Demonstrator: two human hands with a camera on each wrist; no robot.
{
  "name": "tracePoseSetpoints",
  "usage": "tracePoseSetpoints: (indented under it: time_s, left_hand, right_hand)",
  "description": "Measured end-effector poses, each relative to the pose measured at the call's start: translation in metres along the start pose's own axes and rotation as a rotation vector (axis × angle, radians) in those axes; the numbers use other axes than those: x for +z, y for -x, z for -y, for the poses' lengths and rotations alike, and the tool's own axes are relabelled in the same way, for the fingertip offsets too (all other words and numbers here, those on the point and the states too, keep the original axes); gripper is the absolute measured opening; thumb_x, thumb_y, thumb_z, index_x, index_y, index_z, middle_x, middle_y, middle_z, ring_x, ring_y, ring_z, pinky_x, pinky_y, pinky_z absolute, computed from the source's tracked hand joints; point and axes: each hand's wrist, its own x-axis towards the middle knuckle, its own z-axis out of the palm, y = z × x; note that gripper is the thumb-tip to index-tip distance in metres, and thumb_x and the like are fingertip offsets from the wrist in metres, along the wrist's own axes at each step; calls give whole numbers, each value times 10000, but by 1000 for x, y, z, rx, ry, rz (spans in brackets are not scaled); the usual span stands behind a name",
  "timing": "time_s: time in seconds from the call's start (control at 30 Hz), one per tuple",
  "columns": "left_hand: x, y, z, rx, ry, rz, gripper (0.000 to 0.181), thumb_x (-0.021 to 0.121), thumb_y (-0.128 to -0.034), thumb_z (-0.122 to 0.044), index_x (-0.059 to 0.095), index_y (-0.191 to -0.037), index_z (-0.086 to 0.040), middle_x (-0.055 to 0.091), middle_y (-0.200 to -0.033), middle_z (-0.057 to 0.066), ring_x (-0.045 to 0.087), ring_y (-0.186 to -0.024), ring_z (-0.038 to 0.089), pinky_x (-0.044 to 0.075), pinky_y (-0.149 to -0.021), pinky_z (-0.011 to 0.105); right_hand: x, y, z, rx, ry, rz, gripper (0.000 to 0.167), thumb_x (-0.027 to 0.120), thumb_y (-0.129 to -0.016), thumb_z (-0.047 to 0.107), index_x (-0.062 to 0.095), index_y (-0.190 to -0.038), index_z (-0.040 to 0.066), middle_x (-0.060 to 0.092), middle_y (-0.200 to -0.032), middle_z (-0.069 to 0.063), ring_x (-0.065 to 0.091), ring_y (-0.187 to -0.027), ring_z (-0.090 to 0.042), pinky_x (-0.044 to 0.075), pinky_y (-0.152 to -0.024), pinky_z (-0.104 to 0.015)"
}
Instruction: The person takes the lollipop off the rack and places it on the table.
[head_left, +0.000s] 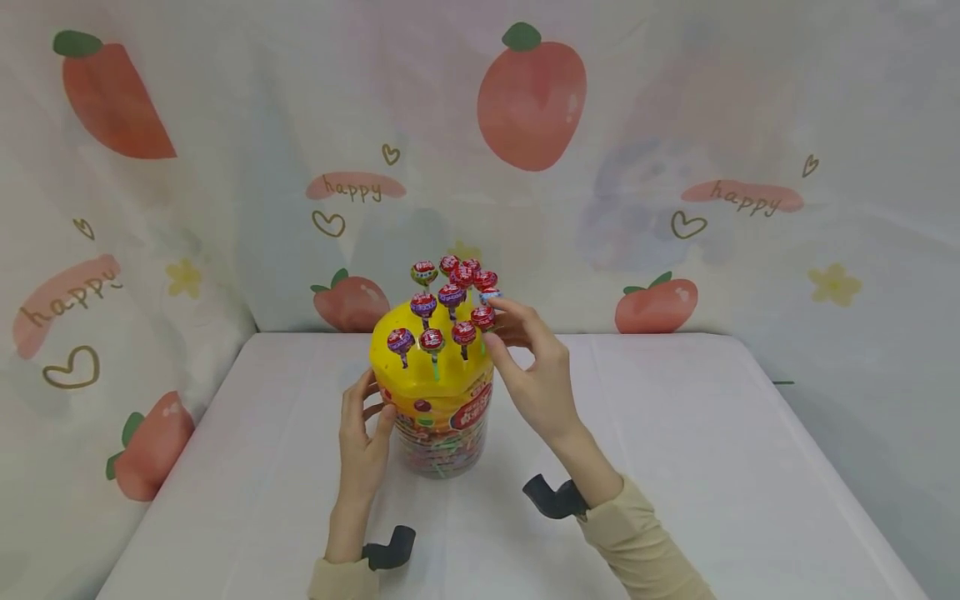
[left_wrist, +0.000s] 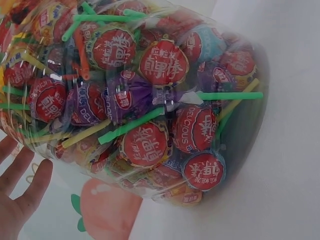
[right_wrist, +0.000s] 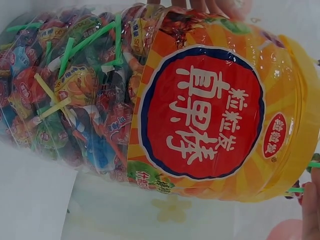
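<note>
A clear candy jar (head_left: 442, 437) stands upright, with a yellow lid (head_left: 416, 383) and a red and orange label (right_wrist: 205, 112). Wrapped lollipops with coloured sticks fill it. Several lollipops (head_left: 432, 340) stand stick-down in the lid, in red and purple wrappers. My left hand (head_left: 363, 442) holds the jar's left side just under the lid, thumb toward me and fingers bent round the side. At the lid's right edge, my right hand (head_left: 536, 371) pinches a red-wrapped lollipop (head_left: 483, 317) between thumb and forefinger. A blue-wrapped lollipop (head_left: 490, 295) is beside the forefinger tip.
The jar stands on a table with a white cover (head_left: 660, 450). Behind and to the left hangs a pale cloth (head_left: 465, 200) printed with red fruit, hearts and the word "happy". A black curved piece (head_left: 555, 497) is worn at each wrist.
</note>
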Motion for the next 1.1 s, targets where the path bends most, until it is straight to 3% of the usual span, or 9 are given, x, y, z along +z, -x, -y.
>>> tracePoseSetpoints:
  time_s: [0.2,0.33,0.5,0.57,0.7,0.8,1.1]
  left_hand:
    - [-4,2,-24,8,23,15,498,565,-949,-87,411,-1417,-14,474,-1336,212,435,-1174,15,421,-940,109]
    - [-5,3,-29,-4,18,17,499,554,-957,-92,403,-1430,-40,472,-1350,185,442,-1184,86,440,-956,171]
    - [-5,2,-28,-13,17,21,504,557,-952,-82,401,-1429,-31,467,-1352,196,430,-1183,53,466,-965,256]
    - [-4,2,-24,-6,21,25,506,557,-951,-77,396,-1427,-12,460,-1352,217,449,-1184,112,461,-962,228]
    - [0,0,-4,11,32,26,530,567,-950,-95,386,-1447,-54,456,-1374,192,453,-1206,198,420,-951,120]
    - [2,0,11,26,36,22,535,570,-956,-140,384,-1457,-113,463,-1382,142,449,-1209,148,429,-951,132]
    - [1,2,13,34,34,20,519,551,-974,-241,384,-1462,-190,472,-1376,97,433,-1203,56,461,-962,200]
  right_hand:
    - [2,-1,-2,-15,1,-15,372,643,-897,45,574,-1259,92,685,-999,-98,651,-900,-187,549,-820,-236]
    - [3,-1,-1,-19,6,-22,362,643,-896,43,575,-1249,88,691,-983,-102,652,-896,-189,551,-805,-238]
    - [4,-2,0,-22,13,-28,345,641,-898,45,582,-1235,83,695,-978,-111,656,-890,-199,546,-792,-229]
    - [4,-2,0,-25,15,-32,342,643,-896,44,584,-1231,82,697,-976,-113,657,-885,-202,545,-784,-230]
    - [4,-3,0,-28,19,-39,341,644,-895,44,583,-1228,78,695,-982,-117,655,-890,-204,542,-783,-229]
    - [4,-3,-1,-24,16,-47,337,639,-895,34,581,-1225,70,689,-987,-127,650,-901,-206,536,-793,-214]
    - [2,-6,0,-32,-18,-98,338,636,-894,22,571,-1224,46,684,-1011,-136,652,-910,-209,528,-822,-188]
